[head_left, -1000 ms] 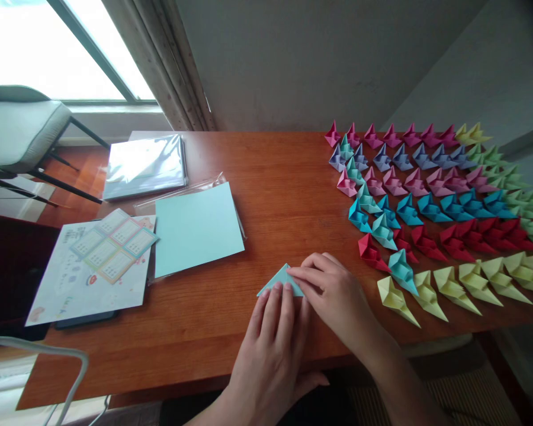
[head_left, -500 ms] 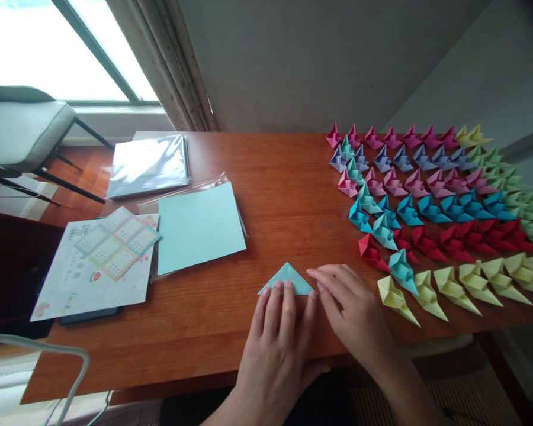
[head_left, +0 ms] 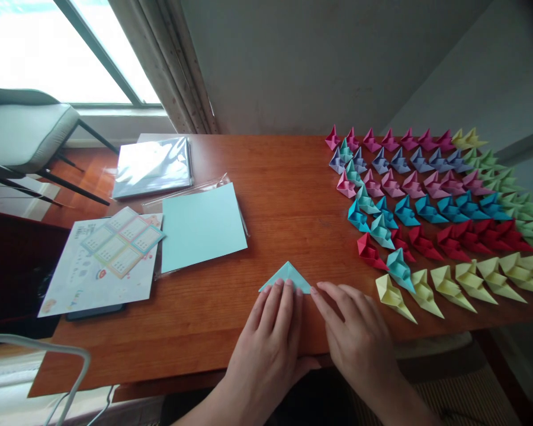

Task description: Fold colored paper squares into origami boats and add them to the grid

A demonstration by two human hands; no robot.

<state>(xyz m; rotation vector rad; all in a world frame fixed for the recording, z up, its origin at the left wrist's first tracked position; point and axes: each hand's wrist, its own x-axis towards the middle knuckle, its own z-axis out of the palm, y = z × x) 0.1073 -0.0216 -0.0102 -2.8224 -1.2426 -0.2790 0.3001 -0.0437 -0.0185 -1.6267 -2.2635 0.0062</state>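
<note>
A light blue paper folded into a triangle (head_left: 286, 276) lies flat on the wooden table (head_left: 293, 195) near its front edge. My left hand (head_left: 270, 343) rests flat with fingers stretched out, its fingertips on the triangle's lower edge. My right hand (head_left: 357, 337) lies open beside it, its fingertips at the triangle's right corner. Neither hand grips anything.
Rows of several folded paper pieces (head_left: 430, 207) in pink, purple, blue, red, yellow and green fill the right side. A stack of light blue sheets (head_left: 202, 225), a printed sheet (head_left: 104, 260) and a plastic-wrapped pack (head_left: 153, 165) lie left. A chair (head_left: 22, 136) stands by the window.
My right hand has slid off the top of the folded triangle, down and to the right, to its right corner. The left hand stays on the lower edge.
</note>
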